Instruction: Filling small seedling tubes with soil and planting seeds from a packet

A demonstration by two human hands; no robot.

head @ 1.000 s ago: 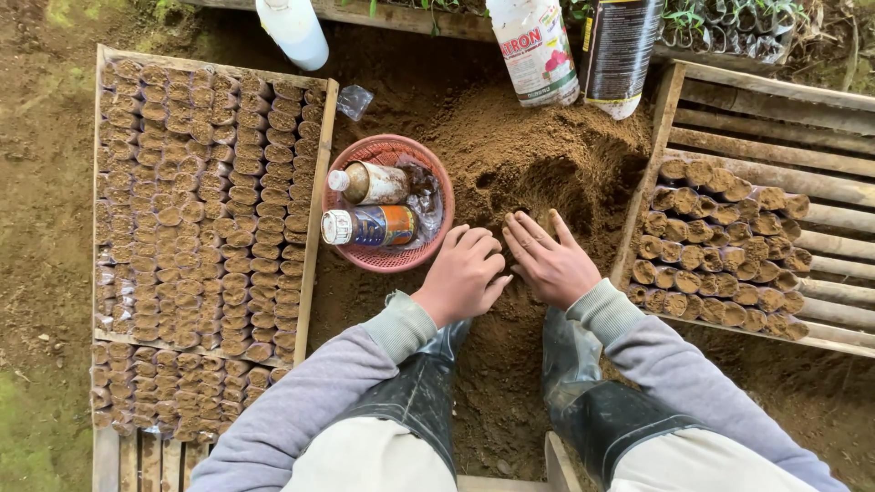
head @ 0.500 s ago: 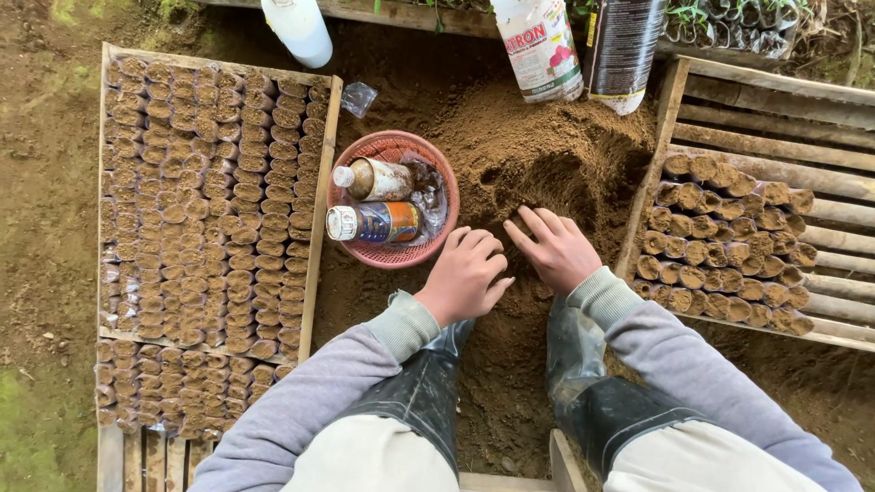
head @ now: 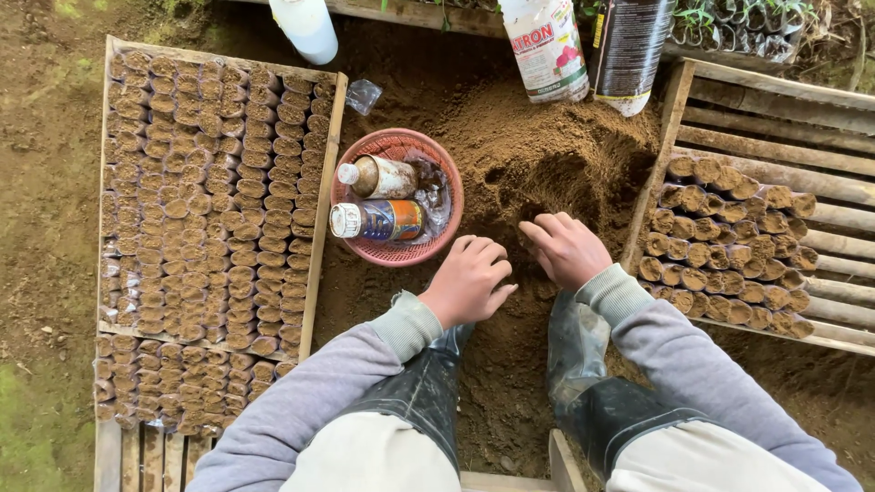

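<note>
Both hands rest palm-down on a mound of loose brown soil (head: 547,173). Left hand (head: 469,281): fingers curled together, tips pressed into the soil, nothing visibly gripped. Right hand (head: 567,248): fingers slightly spread and flat on the soil, holding nothing. The two hands lie close beside each other without touching.

Just left of the left hand sits a round pink plastic basket (head: 437,169) holding two bottles lying on their sides: a brown bottle with white cap (head: 375,178) and an orange-and-blue labelled bottle with white cap (head: 378,220).

Further left, a wooden slatted tray (head: 321,210) is packed with rows of small soil-filled cylinders. Right of the right hand, a second wooden crate (head: 775,118) holds a smaller cluster of the same cylinders.

Beyond the hands stand a white plastic jug (head: 305,27), a white labelled bottle (head: 547,46) and a dark labelled bottle (head: 633,50).
</note>
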